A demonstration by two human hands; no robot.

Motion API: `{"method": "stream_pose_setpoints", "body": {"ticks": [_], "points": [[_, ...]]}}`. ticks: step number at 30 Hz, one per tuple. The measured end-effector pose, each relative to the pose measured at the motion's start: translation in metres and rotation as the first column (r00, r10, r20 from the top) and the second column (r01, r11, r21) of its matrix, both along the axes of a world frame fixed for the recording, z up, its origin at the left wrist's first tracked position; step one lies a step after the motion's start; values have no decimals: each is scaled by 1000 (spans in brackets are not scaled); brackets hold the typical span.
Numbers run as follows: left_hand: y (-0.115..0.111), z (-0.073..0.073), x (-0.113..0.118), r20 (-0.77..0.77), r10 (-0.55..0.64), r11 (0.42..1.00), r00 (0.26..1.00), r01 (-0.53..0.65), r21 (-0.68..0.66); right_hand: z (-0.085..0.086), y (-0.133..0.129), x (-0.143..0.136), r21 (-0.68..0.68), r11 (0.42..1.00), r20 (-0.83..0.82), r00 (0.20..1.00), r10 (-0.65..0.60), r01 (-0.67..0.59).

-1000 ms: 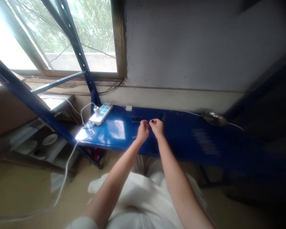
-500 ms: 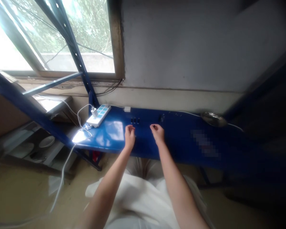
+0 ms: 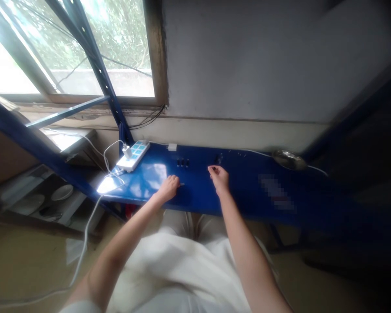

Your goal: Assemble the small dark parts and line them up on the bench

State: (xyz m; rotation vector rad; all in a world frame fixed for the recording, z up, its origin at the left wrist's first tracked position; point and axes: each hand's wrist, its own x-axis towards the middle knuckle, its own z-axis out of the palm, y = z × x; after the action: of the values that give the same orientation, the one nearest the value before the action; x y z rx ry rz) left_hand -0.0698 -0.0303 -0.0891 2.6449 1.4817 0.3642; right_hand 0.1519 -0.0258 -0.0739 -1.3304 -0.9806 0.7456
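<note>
Our right hand (image 3: 220, 178) pinches a dark piece (image 3: 214, 168) in its fingertips, likely for control; our left hand (image 3: 168, 188), grip unclear, curls beside a pale stick (image 3: 182, 184) at its three o'clock.

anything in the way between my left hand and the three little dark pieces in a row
Nothing visible does: only bare blue tabletop lies between the left hand and the three small dark pieces. A small pale piece lies by its fingers, off to the right of that path.

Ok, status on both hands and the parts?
Left hand at pale piece, grip unclear. Right hand pinching dark piece. Three dark parts in row beyond.
</note>
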Motion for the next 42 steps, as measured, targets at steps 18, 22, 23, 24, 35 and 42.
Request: {"method": "stream_pose_setpoints", "body": {"ticks": [18, 22, 23, 24, 35, 42], "points": [[17, 23, 77, 805, 258, 922, 535, 113, -370, 1, 3, 17, 10, 985, -99, 980, 171, -170], [13, 23, 93, 811, 225, 925, 539, 144, -352, 0, 5, 14, 22, 973, -75, 970, 232, -231], [13, 22, 96, 811, 229, 927, 539, 134, -350, 0, 5, 12, 16, 972, -51, 970, 236, -235], [13, 22, 99, 810, 237, 930, 536, 118, -349, 0, 5, 11, 2, 973, -12, 972, 233, -233], [17, 30, 102, 779, 306, 803, 547, 291, -520, -8, 2, -3, -14, 998, 393, 917, 68, -67], [37, 24, 93, 749, 190, 768, 635, 378, -516, -5, 7, 6, -59, 984, 550, 817, 174, -170]]}}
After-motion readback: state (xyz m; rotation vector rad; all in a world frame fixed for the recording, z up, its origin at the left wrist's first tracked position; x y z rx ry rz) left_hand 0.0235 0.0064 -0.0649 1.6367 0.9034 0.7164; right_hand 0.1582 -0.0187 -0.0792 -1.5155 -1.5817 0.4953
